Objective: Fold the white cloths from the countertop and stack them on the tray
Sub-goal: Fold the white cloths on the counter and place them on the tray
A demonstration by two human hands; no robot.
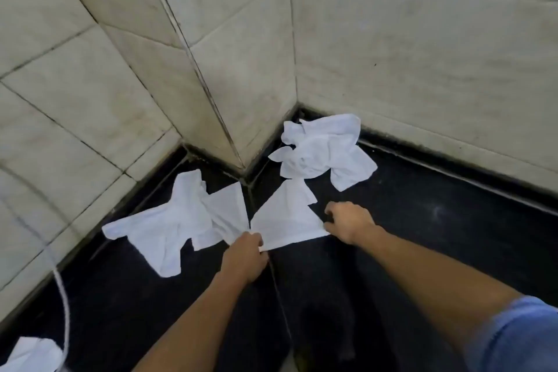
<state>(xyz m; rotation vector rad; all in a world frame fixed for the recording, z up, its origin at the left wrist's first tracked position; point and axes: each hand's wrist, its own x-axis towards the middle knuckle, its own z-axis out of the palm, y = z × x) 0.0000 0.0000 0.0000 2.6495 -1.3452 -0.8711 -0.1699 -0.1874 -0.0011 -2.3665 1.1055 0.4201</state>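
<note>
A white cloth [285, 216] lies stretched in a rough triangle on the black countertop [437, 229]. My left hand [246, 257] pinches its near left corner. My right hand [350, 220] grips its right corner. To the left, a crumpled white cloth [169, 226] spreads toward the wall. Behind, in the corner, sits a bunched pile of white cloth [324, 149]. Another white cloth [28, 355] shows at the bottom left edge. No tray is in view.
Beige tiled walls [422, 54] surround the counter, and a tiled pillar corner [229, 118] juts out between the two cloth piles. A white cord [65, 299] hangs down at the left. My blue sleeve [519, 338] is at the bottom right.
</note>
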